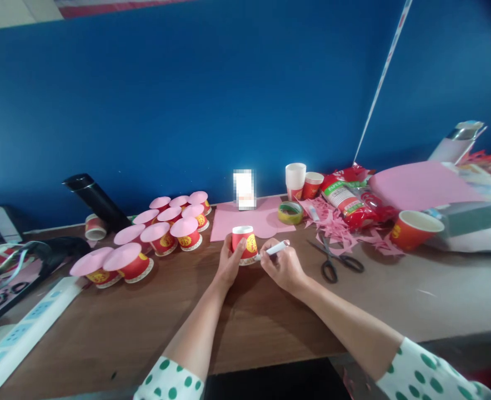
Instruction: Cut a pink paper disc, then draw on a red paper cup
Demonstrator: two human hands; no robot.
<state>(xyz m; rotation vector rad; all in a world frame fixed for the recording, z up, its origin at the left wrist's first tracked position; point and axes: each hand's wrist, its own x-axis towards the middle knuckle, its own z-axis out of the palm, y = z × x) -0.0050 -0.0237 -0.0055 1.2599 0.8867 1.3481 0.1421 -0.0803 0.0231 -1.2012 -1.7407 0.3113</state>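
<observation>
My left hand (pixel 230 260) is wrapped round the left side of a red paper cup (pixel 249 244) with a gold emblem, its white base up and its rim down. A white pen (pixel 276 248) is gripped in my right hand (pixel 282 265), the tip close to the cup's lower right edge; whether it touches cannot be told. Behind the cup lies pink paper (pixel 224 219). To the left stand several upturned red cups (pixel 135 265) topped with pink paper discs (pixel 123 254).
Scissors (pixel 331 264), a yellow tape roll (pixel 290 213), pink paper strips (pixel 332 222), a red bag (pixel 347 200), stacked cups (pixel 295 178) and a large cup (pixel 414 230) are on the right. A black bottle (pixel 98 203) and a white power strip (pixel 33 328) are left.
</observation>
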